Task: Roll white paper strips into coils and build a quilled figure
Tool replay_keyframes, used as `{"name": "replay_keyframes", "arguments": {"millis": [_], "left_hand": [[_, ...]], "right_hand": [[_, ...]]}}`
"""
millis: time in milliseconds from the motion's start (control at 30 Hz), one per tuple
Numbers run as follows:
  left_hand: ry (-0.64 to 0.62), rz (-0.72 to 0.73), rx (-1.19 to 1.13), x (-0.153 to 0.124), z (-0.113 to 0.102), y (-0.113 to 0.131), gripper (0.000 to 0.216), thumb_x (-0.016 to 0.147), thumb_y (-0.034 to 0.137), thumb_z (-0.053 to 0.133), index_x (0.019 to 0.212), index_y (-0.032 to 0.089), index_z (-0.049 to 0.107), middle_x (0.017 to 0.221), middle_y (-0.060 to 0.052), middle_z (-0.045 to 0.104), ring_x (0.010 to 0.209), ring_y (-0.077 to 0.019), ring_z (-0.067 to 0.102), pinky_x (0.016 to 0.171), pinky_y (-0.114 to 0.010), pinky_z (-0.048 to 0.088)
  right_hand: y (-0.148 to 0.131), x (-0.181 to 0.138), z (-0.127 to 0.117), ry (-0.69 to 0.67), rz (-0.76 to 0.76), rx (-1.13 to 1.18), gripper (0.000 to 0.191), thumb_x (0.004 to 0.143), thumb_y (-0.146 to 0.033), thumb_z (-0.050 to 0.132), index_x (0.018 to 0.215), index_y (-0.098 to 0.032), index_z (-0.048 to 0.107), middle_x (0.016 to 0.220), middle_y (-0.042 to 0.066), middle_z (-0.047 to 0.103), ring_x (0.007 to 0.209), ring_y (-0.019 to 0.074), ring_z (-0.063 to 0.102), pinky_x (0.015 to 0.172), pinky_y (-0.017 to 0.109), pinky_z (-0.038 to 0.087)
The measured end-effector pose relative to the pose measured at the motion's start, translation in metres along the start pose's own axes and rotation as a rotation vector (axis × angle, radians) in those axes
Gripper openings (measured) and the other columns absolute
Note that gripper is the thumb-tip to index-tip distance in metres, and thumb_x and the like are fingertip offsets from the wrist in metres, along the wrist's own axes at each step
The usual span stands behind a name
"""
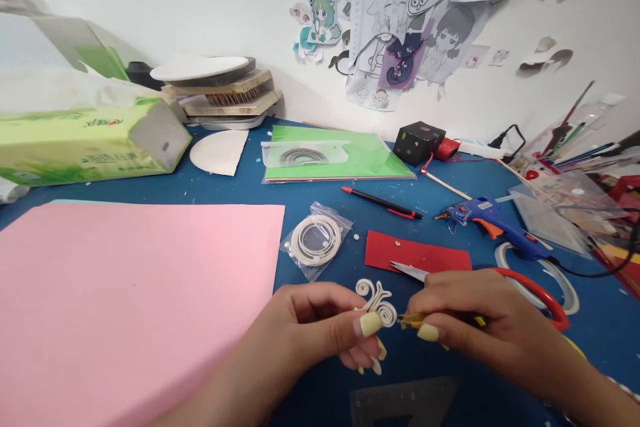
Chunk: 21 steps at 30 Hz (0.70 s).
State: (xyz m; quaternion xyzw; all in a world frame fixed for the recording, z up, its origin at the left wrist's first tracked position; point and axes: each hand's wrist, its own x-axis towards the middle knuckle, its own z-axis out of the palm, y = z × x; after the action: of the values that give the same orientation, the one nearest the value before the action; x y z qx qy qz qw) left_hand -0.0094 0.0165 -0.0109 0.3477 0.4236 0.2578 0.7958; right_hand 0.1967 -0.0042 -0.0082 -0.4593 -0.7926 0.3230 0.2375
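Between the thumb and fingers of my left hand (325, 327) is a white scroll ornament (385, 313) of coiled cord, with curls at its upper left and lower right. My right hand (475, 320) is closed around a slim yellow tool (414, 320); its narrow tip is close beside the lower coil, and I cannot tell whether they touch. Most of the tool is hidden by the fingers. Partly under my right hand lie scissors (409, 271) with red handles, their blades over a red strip (420, 253). A clear bag (316, 240) of coiled white cord lies beyond my left hand.
Pink sheets (150, 293) cover the left of the blue table. A blue glue gun (500, 220), black pen (383, 202) and green sheet pack (370, 150) lie farther back. A clear set square (405, 400) is at the front. Tissues (90, 143) stand at left.
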Motion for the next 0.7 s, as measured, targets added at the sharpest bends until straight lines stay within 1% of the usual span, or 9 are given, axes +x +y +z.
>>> {"name": "replay_keyframes", "arguments": {"millis": [133, 267, 400, 433, 567, 700], "left_hand": [[-0.041, -0.025, -0.009, 0.001, 0.001, -0.001, 0.013, 0.07, 0.023, 0.067, 0.06, 0.014, 0.067, 0.055, 0.002, 0.065, 0.055, -0.0081, 0.055, 0.057, -0.016, 0.04], [-0.05, -0.051, -0.014, 0.001, 0.0, 0.0, 0.013, 0.07, 0.023, 0.067, 0.061, 0.014, 0.066, 0.055, 0.002, 0.064, 0.056, -0.0079, 0.055, 0.057, -0.015, 0.04], [-0.117, -0.106, -0.01, 0.001, -0.002, 0.0, 0.013, 0.071, 0.023, 0.066, 0.063, 0.013, 0.066, 0.058, 0.002, 0.064, 0.057, -0.0081, 0.055, 0.058, -0.016, 0.041], [-0.109, -0.115, -0.023, 0.001, -0.002, -0.001, 0.012, 0.072, 0.022, 0.066, 0.064, 0.013, 0.066, 0.059, 0.001, 0.065, 0.058, -0.0083, 0.056, 0.059, -0.016, 0.041], [-0.154, -0.132, -0.03, 0.002, -0.001, -0.001, 0.013, 0.071, 0.024, 0.066, 0.063, 0.013, 0.066, 0.059, 0.001, 0.065, 0.058, -0.0088, 0.056, 0.06, -0.018, 0.042], [-0.174, -0.132, -0.095, 0.001, -0.001, -0.003, 0.013, 0.071, 0.024, 0.066, 0.064, 0.013, 0.065, 0.061, 0.0, 0.064, 0.059, -0.009, 0.056, 0.062, -0.018, 0.042]], "right_hand": [[-0.001, 0.0, 0.003, -0.006, 0.001, 0.009, 0.015, 0.082, -0.03, 0.051, 0.075, -0.021, 0.062, 0.058, -0.003, 0.056, 0.051, 0.0079, 0.048, 0.047, 0.018, 0.034], [0.0, 0.001, 0.004, -0.018, 0.014, 0.039, 0.013, 0.081, -0.029, 0.052, 0.076, -0.022, 0.063, 0.059, -0.003, 0.057, 0.051, 0.0085, 0.049, 0.047, 0.019, 0.034], [-0.002, 0.002, 0.005, 0.013, 0.028, 0.104, 0.007, 0.079, -0.025, 0.056, 0.076, -0.022, 0.061, 0.062, -0.004, 0.059, 0.053, 0.0078, 0.051, 0.047, 0.017, 0.036], [-0.002, 0.002, 0.005, 0.018, 0.028, 0.107, 0.006, 0.078, -0.025, 0.056, 0.074, -0.022, 0.06, 0.062, -0.004, 0.059, 0.053, 0.0075, 0.051, 0.047, 0.017, 0.036], [-0.005, 0.001, 0.006, 0.046, 0.004, 0.06, 0.012, 0.079, -0.028, 0.056, 0.07, -0.022, 0.058, 0.058, -0.005, 0.057, 0.05, 0.0068, 0.051, 0.045, 0.016, 0.035], [-0.006, 0.001, 0.011, 0.129, -0.059, -0.006, 0.014, 0.081, -0.027, 0.053, 0.07, -0.021, 0.058, 0.059, -0.004, 0.058, 0.051, 0.0072, 0.053, 0.046, 0.016, 0.038]]}}
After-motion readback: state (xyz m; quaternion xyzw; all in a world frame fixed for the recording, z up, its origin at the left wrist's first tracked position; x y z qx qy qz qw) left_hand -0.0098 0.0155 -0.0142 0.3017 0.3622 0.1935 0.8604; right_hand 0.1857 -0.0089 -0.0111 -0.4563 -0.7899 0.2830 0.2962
